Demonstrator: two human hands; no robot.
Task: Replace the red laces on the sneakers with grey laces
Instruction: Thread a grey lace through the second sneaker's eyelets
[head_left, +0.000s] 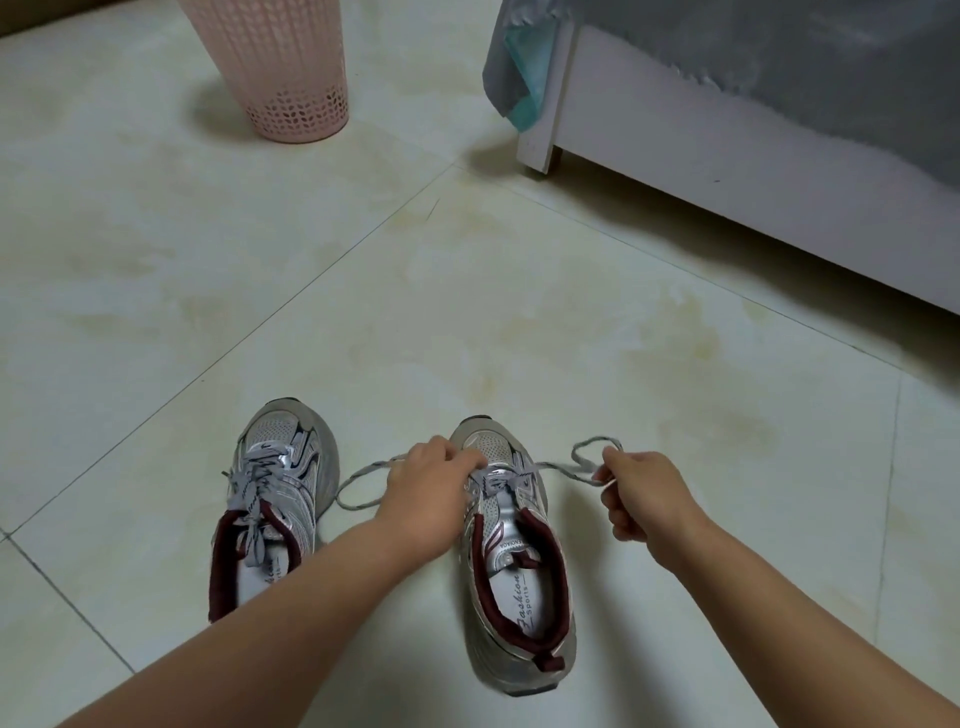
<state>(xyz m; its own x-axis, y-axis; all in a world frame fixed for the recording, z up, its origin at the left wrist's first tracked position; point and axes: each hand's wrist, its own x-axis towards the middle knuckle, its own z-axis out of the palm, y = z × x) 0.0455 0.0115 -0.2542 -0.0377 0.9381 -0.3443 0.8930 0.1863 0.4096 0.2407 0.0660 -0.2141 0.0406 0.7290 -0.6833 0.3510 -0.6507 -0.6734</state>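
Two silver sneakers with dark red collars stand on the tiled floor, toes pointing away from me. The left sneaker (275, 499) is laced with a grey lace along its whole front. The right sneaker (511, 566) carries a grey lace (363, 486) only through its front eyelets. My left hand (428, 491) rests on that shoe's front, fingers curled at the lace by the eyelets. One lace end loops out on the floor to the left. My right hand (641, 493) pinches the other lace end to the right of the shoe, and that end curls into a loop above the fingers.
A pink perforated plastic basket (280, 67) stands at the back left. A white bed frame (727, 171) with a grey cover hanging over it runs along the right, its leg near the top centre. Pale floor tiles lie all round the shoes.
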